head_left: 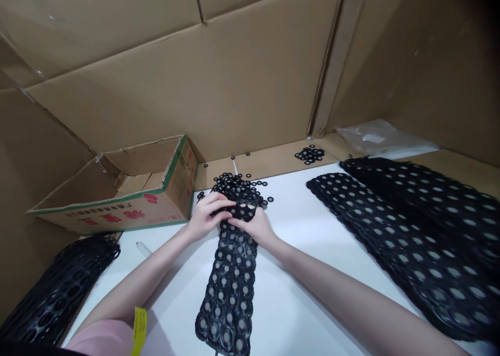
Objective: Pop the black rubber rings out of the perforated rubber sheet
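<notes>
A long black strip with rows of round ring-shaped cells [230, 283] lies lengthwise in front of me, pale discs showing in its cells. At the strip's far end my left hand [209, 216] reaches in from the left, thumb and fingertips drawn together on the strip; anything small between them is hidden. My right hand [260, 227] grips the strip's right edge, thumb on top and the other fingers mostly out of sight beneath. Just beyond both hands sits a heap of small black rings [238, 185], a few of them scattered around it.
An open cardboard box [128, 215] stands at left, with a black ringed sheet [58, 288] near it. More black sheets with pale discs [406, 241] lie at right. A smaller ring pile [310, 154] and a clear plastic bag [378, 137] are at the back, before cardboard walls [253, 80].
</notes>
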Demonstrator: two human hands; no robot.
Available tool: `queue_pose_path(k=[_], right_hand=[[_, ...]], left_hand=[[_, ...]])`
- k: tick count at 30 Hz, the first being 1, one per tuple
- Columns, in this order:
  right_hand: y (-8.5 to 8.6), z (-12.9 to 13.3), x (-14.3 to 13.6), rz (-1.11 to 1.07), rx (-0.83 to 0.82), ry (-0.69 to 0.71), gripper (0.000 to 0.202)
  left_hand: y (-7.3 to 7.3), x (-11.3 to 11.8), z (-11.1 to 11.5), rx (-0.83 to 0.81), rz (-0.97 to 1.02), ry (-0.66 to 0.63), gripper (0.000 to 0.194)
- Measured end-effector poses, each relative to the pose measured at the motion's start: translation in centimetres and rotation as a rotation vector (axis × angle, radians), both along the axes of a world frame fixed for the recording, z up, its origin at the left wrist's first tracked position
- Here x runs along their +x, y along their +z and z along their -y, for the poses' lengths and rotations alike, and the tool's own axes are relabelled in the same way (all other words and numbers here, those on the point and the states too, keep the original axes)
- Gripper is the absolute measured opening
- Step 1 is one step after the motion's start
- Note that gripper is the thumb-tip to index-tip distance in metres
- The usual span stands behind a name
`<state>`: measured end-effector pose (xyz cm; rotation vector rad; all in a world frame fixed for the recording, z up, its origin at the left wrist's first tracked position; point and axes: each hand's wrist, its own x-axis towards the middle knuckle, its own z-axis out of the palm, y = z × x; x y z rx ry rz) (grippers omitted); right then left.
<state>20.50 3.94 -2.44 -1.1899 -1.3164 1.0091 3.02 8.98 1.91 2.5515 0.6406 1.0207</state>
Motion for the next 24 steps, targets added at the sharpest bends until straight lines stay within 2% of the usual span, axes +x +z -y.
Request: queue_pose_path(k=[5, 8, 14, 17, 21, 24], right_hand=[[-0.1, 0.0, -0.1, 0.016, 0.045, 0.007, 0.02], [-0.2, -0.1, -0.2, -0.003, 0.041, -0.007, 0.024], [-0.1, -0.1, 0.1, -0.16, -0.027, 0.026, 0.041], [0.0, 0.0, 0.2, -0.179, -0.051, 0.002, 0.043], [-0.3, 0.2, 0.1, -0.107, -0.034, -0.021, 0.036], [-0.8, 0.1, 0.0, -0.058, -0.02, -0.01, 0.032]], left_hand=[[-1.9, 0.4, -0.1, 0.05, -0.018, 0.022, 0.019], [-2.5, 0.7, -0.4, 0.073, 0.003, 0.057, 0.021], [-1.9, 1.5, -0.1, 0.172, 0.059, 0.125, 0.021], [-1.6, 1.8, -0.2, 0.174, 0.064, 0.123, 0.022], [-1.5, 1.5, -0.5, 0.054, -0.014, -0.007, 0.022], [-1.5, 1.3, -0.5, -0.06, 0.0, -0.011, 0.02]])
